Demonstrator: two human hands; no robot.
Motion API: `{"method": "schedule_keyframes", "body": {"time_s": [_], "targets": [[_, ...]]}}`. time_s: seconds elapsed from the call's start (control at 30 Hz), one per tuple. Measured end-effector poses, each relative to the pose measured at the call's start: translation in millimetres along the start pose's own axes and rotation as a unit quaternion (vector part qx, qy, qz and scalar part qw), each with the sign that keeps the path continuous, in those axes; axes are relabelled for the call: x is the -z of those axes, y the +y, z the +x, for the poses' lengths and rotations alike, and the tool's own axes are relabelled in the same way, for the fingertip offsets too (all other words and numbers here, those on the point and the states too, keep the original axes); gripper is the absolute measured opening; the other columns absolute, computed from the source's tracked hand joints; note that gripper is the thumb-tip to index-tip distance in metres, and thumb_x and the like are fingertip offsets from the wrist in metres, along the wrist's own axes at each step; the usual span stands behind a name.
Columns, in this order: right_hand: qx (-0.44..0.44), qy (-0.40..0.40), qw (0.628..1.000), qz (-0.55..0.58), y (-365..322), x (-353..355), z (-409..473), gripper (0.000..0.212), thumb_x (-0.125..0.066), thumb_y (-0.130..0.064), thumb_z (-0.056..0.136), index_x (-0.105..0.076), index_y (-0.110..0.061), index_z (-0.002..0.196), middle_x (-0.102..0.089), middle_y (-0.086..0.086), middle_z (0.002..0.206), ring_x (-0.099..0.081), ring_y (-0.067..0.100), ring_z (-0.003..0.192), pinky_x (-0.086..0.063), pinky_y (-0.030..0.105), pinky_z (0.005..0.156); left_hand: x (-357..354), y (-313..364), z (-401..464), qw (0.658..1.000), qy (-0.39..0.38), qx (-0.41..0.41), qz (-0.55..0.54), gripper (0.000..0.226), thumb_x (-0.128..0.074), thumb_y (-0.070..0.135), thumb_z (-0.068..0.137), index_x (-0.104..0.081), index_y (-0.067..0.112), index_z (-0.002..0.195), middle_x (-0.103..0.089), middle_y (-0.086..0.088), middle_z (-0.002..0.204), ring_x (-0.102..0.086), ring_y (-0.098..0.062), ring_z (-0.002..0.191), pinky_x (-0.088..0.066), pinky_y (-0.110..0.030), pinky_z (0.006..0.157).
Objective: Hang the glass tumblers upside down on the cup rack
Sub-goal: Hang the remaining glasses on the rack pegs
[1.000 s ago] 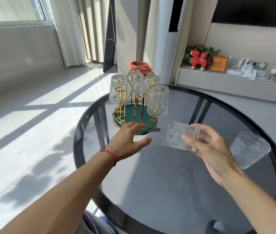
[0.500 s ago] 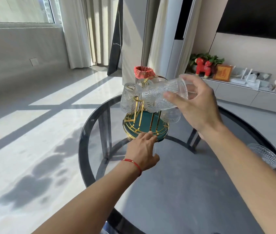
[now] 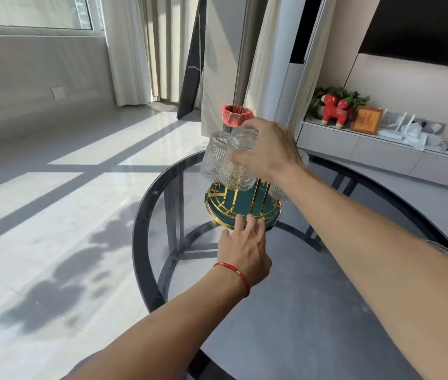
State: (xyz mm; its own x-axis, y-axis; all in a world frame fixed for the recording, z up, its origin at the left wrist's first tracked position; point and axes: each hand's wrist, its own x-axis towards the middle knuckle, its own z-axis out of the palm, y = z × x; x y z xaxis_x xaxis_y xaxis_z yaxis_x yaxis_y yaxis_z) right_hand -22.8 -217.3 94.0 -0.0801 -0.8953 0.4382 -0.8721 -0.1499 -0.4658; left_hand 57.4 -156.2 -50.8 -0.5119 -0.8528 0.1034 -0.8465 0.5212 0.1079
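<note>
The cup rack [image 3: 244, 208] has gold wire posts on a round green base and stands at the far side of the round glass table [image 3: 146, 215]. My right hand [image 3: 269, 149] grips an embossed glass tumbler [image 3: 237, 171], held upside down over the rack's near posts. Another tumbler [image 3: 211, 157] hangs inverted just to its left. A third one [image 3: 279, 192] shows partly under my right forearm. My left hand [image 3: 244, 250] rests with spread fingers against the front rim of the rack's base. A wrist band of red thread is on that arm.
A red-lined bin [image 3: 236, 116] stands on the floor behind the table. A low cabinet with a red toy animal [image 3: 335, 109] and a framed picture [image 3: 366, 120] runs along the right wall. Part of another glass [image 3: 447, 253] peeks out past my right forearm.
My right hand has turned the tumbler from lying sideways to upside down and lowered it over the rack. My left hand stays at the base rim.
</note>
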Motion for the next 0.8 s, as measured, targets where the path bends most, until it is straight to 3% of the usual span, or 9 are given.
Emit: {"method": "schedule_keyframes", "body": {"time_s": [0.13, 0.3, 0.47, 0.57, 0.7, 0.8], "targets": [[0.004, -0.029, 0.999, -0.029, 3, -14, -4, 0.071, -0.081, -0.043, 0.079, -0.058, -0.018, 0.142, -0.065, 0.008, 0.139, -0.059, 0.031, 0.125, -0.04, 0.03, 0.086, -1, 5, -4, 1.0, 0.001, 0.014, 0.027, 0.069, -0.05, 0.043, 0.097, -0.026, 0.005, 0.15, -0.031, -0.018, 0.154, -0.024, -0.039, 0.146, -0.049, -0.053, 0.098], [0.008, -0.072, 0.996, -0.049, 5, -20, -9, 0.073, -0.078, -0.052, 0.081, -0.056, -0.021, 0.144, -0.063, 0.011, 0.141, -0.061, 0.032, 0.125, -0.051, 0.042, 0.101, 0, 0, -3, 0.999, -0.003, 0.022, 0.03, 0.072, -0.048, 0.045, 0.099, -0.021, 0.005, 0.152, -0.035, -0.016, 0.15, -0.025, -0.039, 0.145, -0.048, -0.054, 0.098], [0.012, -0.066, 0.996, -0.06, 6, -28, -11, 0.068, -0.076, -0.053, 0.083, -0.056, -0.021, 0.138, -0.056, 0.012, 0.14, -0.057, 0.028, 0.116, -0.04, 0.033, 0.08, 0, -3, -3, 0.999, -0.008, 0.028, 0.033, 0.07, -0.048, 0.045, 0.098, -0.024, 0.005, 0.15, -0.037, -0.016, 0.147, -0.027, -0.038, 0.143, -0.047, -0.054, 0.098], [0.015, -0.061, 0.995, -0.077, 6, -32, -14, 0.064, -0.073, -0.056, 0.085, -0.054, -0.021, 0.136, -0.055, 0.01, 0.136, -0.057, 0.025, 0.109, -0.04, 0.033, 0.077, -1, -3, -3, 0.999, -0.01, 0.03, 0.036, 0.069, -0.05, 0.045, 0.097, -0.026, 0.005, 0.149, -0.037, -0.015, 0.147, -0.028, -0.037, 0.143, -0.047, -0.054, 0.098], [0.033, -0.077, 0.99, -0.115, 8, -32, -18, 0.065, -0.065, -0.058, 0.091, -0.049, -0.021, 0.143, -0.053, 0.009, 0.137, -0.059, 0.031, 0.119, -0.049, 0.044, 0.092, -3, -3, -3, 0.999, 0.0, 0.03, 0.032, 0.069, -0.051, 0.045, 0.096, -0.027, 0.005, 0.148, -0.038, -0.015, 0.145, -0.029, -0.037, 0.141, -0.049, -0.051, 0.095], [0.042, -0.097, 0.989, -0.105, 13, -26, -27, 0.064, -0.061, -0.051, 0.096, -0.045, -0.022, 0.151, -0.05, 0.009, 0.146, -0.052, 0.031, 0.132, -0.044, 0.049, 0.105, -4, -2, 0, 0.999, 0.015, 0.032, 0.024, 0.07, -0.051, 0.045, 0.096, -0.027, 0.006, 0.149, -0.039, -0.016, 0.142, -0.034, -0.037, 0.136, -0.05, -0.049, 0.093]]}}
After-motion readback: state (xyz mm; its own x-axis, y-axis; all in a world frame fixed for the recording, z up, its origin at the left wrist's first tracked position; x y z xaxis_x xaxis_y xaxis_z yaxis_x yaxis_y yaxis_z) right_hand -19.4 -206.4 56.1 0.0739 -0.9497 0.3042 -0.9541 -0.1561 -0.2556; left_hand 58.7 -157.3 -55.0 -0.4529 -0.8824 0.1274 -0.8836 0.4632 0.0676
